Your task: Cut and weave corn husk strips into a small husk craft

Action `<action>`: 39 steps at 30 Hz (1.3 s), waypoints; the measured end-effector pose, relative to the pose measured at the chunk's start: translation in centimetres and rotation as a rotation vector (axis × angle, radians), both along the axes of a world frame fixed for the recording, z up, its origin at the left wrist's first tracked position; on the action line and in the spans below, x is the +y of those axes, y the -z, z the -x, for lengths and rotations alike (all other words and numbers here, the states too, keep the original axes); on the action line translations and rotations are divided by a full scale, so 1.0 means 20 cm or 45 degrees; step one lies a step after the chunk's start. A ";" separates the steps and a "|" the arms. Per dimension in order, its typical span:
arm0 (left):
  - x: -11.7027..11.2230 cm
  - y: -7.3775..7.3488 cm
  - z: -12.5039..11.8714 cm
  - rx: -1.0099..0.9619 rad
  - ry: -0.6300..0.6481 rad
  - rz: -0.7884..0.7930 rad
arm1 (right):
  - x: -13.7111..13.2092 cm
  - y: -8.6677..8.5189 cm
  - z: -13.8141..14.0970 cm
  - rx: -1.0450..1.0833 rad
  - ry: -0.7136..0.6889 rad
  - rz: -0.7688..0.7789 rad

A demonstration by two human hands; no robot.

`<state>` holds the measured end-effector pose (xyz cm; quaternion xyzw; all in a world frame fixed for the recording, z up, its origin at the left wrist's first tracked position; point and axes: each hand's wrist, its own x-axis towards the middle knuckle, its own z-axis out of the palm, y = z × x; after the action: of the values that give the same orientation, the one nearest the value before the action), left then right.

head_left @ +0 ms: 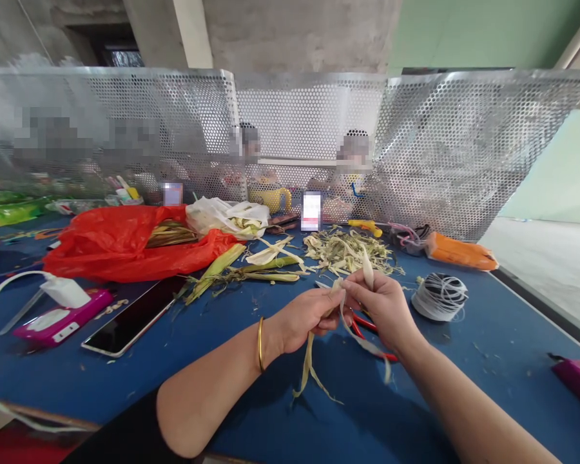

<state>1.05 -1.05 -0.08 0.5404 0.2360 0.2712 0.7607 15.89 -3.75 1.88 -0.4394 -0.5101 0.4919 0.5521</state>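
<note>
My left hand [314, 312], with a gold bangle at its wrist, is closed in a pinch on pale corn husk strips [310, 364] whose split tails hang below it. Close against it, my right hand [381, 306] pinches a corn husk strip [367, 270], one end of which sticks up past the fingers. Another long strip curls down between the two hands. Under them on the blue table lies a red-handled tool [365, 327], partly hidden by my fingers. Beyond my hands is a pile of shredded husk [350, 250], with larger husk pieces [217, 267] to its left.
Left are a red plastic bag [111, 241] of dried husk, a white bag [222, 214], a phone [133, 319] and a purple power strip [62, 319]. A cord spool [439, 298] and orange packet [459, 251] stand right. People sit behind the perforated metal screen [309, 109].
</note>
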 end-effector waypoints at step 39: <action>0.00 -0.02 -0.03 -0.060 -0.156 0.047 | 0.01 0.00 0.00 -0.046 0.174 -0.051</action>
<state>1.69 -1.07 0.32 0.5044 0.2556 0.3256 0.7578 15.85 -3.58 1.88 -0.4708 -0.4984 0.4349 0.5838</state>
